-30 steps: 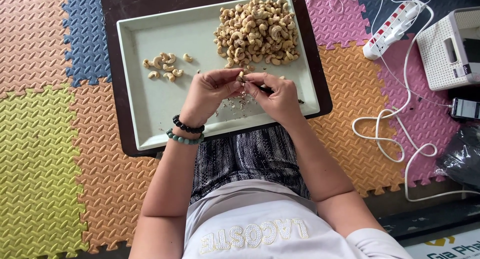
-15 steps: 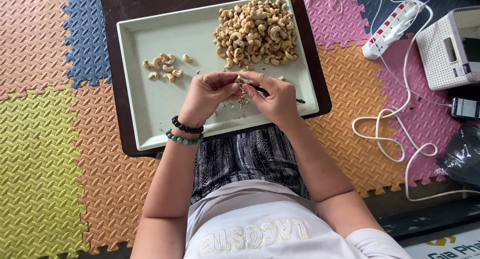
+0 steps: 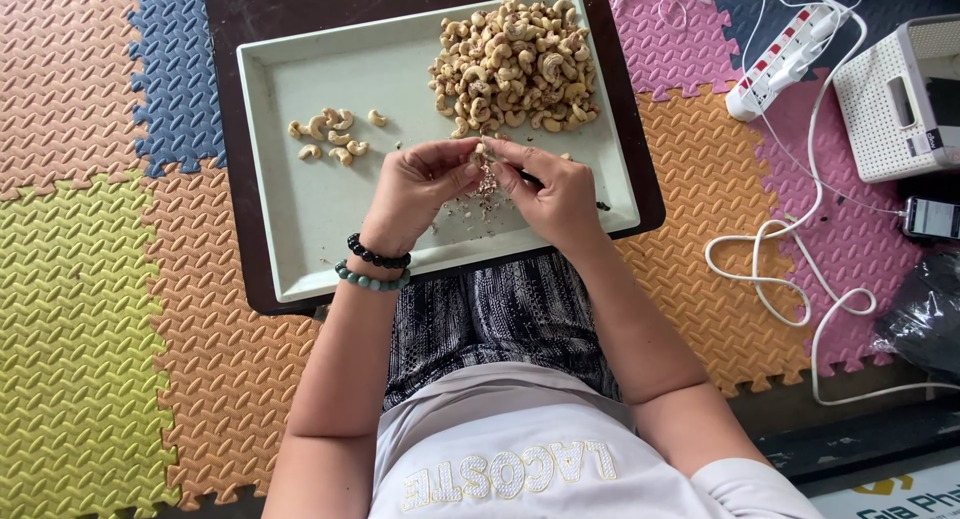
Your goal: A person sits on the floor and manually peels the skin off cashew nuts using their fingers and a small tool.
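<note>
Mid-peel: left hand (image 3: 415, 184) pinching cashew (image 3: 481, 151), right hand (image 3: 555, 194) gripping thin tool (image 3: 530, 179); next likely scraping skin, flakes (image 3: 487, 187) dropping just below.

The tray (image 3: 300, 229) lies on a board (image 3: 230, 19). On the tray, a big nut pile (image 3: 515, 64) sits far right and a few nuts (image 3: 330, 134) far left. A power strip (image 3: 785, 59) lies right of the board.
</note>
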